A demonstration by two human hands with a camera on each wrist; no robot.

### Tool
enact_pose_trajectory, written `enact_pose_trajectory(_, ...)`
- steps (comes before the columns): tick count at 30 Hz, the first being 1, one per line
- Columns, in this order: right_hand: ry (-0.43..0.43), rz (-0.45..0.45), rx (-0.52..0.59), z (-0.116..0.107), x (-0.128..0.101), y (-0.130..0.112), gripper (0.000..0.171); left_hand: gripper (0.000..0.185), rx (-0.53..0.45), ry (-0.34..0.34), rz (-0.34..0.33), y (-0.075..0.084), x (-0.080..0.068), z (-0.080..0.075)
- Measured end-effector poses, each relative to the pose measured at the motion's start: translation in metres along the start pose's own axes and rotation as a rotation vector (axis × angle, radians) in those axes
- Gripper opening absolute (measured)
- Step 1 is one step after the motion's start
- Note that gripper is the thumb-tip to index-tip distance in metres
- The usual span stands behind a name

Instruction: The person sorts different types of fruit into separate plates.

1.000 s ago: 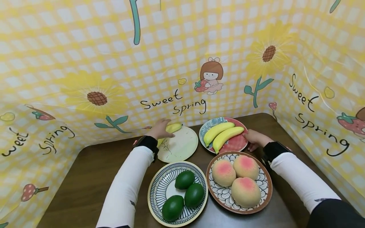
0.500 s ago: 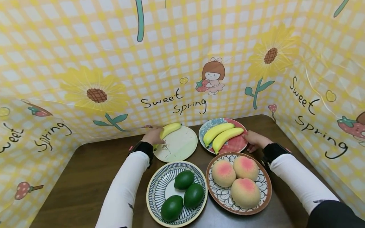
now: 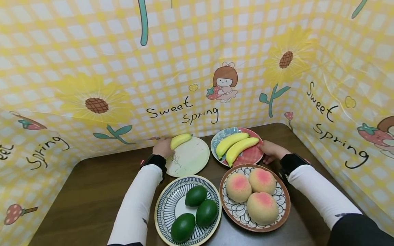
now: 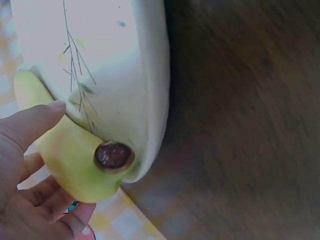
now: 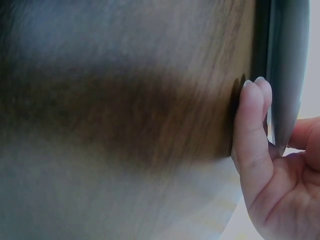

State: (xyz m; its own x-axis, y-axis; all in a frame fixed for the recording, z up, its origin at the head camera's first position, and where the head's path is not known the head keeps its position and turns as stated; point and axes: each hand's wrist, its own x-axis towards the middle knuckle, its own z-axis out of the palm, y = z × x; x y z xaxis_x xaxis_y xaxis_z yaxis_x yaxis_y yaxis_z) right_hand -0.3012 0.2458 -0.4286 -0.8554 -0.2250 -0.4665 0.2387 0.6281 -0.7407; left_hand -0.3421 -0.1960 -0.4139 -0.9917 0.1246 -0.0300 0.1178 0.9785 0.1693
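Observation:
My left hand grips a yellow banana lying along the far left rim of a cream plate. In the left wrist view the thumb crosses the banana and the fingers lie along its other side; the dark tip stays uncovered. With its thumb above and fingers below, my right hand holds the right rim of a red and blue plate. Two more bananas lie side by side on that plate. The right wrist view shows the fingers at the plate's edge.
Nearer me, a blue-striped plate bears three green lemon-shaped fruits. Beside it a brown-rimmed plate bears three peaches. All stand on a dark wooden table against a yellow checked cloth.
My left hand has slid left and down along the banana at the cream plate's rim. The right hand keeps its hold on the red and blue plate. The head view has shifted slightly.

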Motion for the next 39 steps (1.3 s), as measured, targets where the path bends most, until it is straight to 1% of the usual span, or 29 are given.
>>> enact_pose_trajectory(3,0.008,0.003,-0.009,0.0,0.002,0.001,0.035,0.049,-0.027,0.021,0.004,-0.002,0.002,0.003)
enact_pose_trajectory(6,0.019,0.003,-0.014,0.0,0.003,0.002,0.035,0.039,-0.071,0.032,-0.006,-0.005,0.005,0.008)
enact_pose_trajectory(9,0.022,0.0,-0.012,0.0,0.003,0.002,0.036,0.036,-0.101,0.038,-0.02,-0.008,0.01,0.014)
enact_pose_trajectory(13,0.016,-0.011,-0.01,0.002,0.005,0.002,0.038,0.038,-0.077,0.049,-0.023,-0.015,0.01,0.017)
enact_pose_trajectory(16,0.016,-0.019,-0.013,0.002,0.005,0.002,0.038,0.041,-0.043,0.045,-0.024,-0.017,0.008,0.014)
enact_pose_trajectory(18,0.012,-0.02,-0.012,0.002,0.005,0.003,0.038,0.045,-0.031,0.034,-0.03,-0.015,0.007,0.009)
enact_pose_trajectory(21,0.011,-0.018,-0.01,0.0,0.004,0.003,0.038,0.054,-0.049,0.014,-0.023,-0.011,0.005,-0.001)
enact_pose_trajectory(24,0.017,-0.021,-0.006,-0.002,0.004,0.004,0.037,0.06,-0.083,0.018,0.018,-0.004,0.007,-0.011)
enact_pose_trajectory(26,0.028,-0.023,-0.001,-0.005,0.004,0.004,0.036,0.062,-0.101,0.026,0.043,0.005,0.008,-0.017)
enact_pose_trajectory(27,0.033,-0.024,0.004,-0.006,0.004,0.004,0.035,0.062,-0.096,0.048,0.068,0.009,0.009,-0.02)
enact_pose_trajectory(29,0.032,-0.025,0.014,-0.006,0.005,0.005,0.035,0.062,-0.095,0.052,0.086,0.019,0.011,-0.023)
enact_pose_trajectory(33,0.016,-0.02,0.027,-0.003,0.009,0.007,0.037,0.064,-0.085,0.039,0.101,0.039,0.014,-0.025)
enact_pose_trajectory(34,0.016,-0.016,0.024,-0.002,0.01,0.007,0.037,0.064,-0.091,0.017,0.094,0.045,0.015,-0.025)
enact_pose_trajectory(39,0.036,-0.02,0.009,-0.002,0.009,0.007,0.036,0.064,-0.073,0.016,0.121,0.074,0.021,-0.023)
